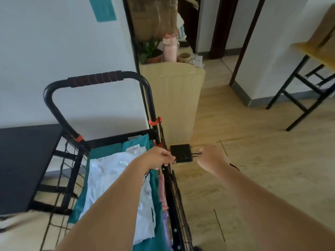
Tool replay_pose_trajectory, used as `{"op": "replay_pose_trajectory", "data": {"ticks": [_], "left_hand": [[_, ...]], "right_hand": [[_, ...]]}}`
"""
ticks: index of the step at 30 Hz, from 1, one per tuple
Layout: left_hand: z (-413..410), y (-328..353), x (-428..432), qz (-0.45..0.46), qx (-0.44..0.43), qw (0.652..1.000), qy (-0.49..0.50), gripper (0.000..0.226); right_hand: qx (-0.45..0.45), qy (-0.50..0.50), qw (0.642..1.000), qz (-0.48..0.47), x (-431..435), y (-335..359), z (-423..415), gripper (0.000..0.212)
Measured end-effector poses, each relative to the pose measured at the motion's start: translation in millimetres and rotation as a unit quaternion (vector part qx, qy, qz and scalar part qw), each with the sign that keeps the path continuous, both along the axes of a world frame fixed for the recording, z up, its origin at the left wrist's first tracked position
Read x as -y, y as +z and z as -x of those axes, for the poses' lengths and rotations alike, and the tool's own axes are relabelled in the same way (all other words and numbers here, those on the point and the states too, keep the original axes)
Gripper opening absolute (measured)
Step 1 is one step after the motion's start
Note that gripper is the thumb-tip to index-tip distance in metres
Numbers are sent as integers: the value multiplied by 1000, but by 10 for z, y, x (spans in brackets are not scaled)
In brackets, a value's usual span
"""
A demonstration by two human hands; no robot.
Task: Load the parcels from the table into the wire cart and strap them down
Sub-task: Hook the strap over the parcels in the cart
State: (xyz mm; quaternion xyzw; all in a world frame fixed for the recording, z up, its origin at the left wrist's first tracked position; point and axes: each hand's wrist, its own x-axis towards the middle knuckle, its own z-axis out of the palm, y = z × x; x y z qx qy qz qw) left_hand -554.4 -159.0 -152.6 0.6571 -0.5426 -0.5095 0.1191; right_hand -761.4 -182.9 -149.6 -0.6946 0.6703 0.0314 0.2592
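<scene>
1. The thin black strap cord (pixel 195 153) is running as two close strands between the hands, just outside the right-hand rim of the black wire cart (pixel 178 201) and above a flat black square object (pixel 180 150) lying on the wooden floor.
2. The left hand (pixel 159 158) is reaching across the load and pinching the cord's near end between thumb and fingertips, right against the cart's top rail.
3. The right hand (pixel 212 158) is hovering out beside the cart with its fingers curled in. It appears to be nipping the cord's far end, though the back of the hand is hiding the actual grip.
4. The cord is looking light, limp and probably stretchy, so it is likely to sag or snap back if either pinch loosens. Holding it near the ends, as both hands are doing, is giving the best control, and a hook or loop, if there is one, is too small to make out.
5. The parcels are already sitting inside the cart: a crinkled white plastic mailer bag (pixel 112 178) is lying on top of teal plastic mailer bags (pixel 107 148), directly beneath the left forearm.
6. These bags are looking soft, slick and squashy, so a strap is likely to bite in and slide rather than sit firm.
7. The dark table (pixel 21 169) is standing to the cart's left, well apart from both hands.
</scene>
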Motion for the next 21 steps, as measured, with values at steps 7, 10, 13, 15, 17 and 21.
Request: {"op": "replay_pose_trajectory", "data": {"ticks": [7, 10, 13, 15, 17, 21], "left_hand": [[352, -170, 180, 0, -28, 999, 46, 19], [264, -233, 217, -14, -15, 998, 66, 15], [180, -326, 205, -35, -6, 995, 91, 10], [191, -378, 208, -41, -1, 995, 95, 8], [248, -418, 237, -42, -11, 995, 92, 8], [352, -531, 357, -48, -81, 984, 153, 7]], "right_hand": [[198, 84, 975, -62, 116, -411, -157, 18], [170, 82, 981, -55, 210, -558, -35, 30], [175, 63, 979, -78, 275, -665, 46, 34], [195, 64, 974, -96, 302, -694, -2, 23], [243, 51, 962, -111, 315, -693, -107, 19], [259, 37, 959, -106, 371, -704, -260, 28]]}}
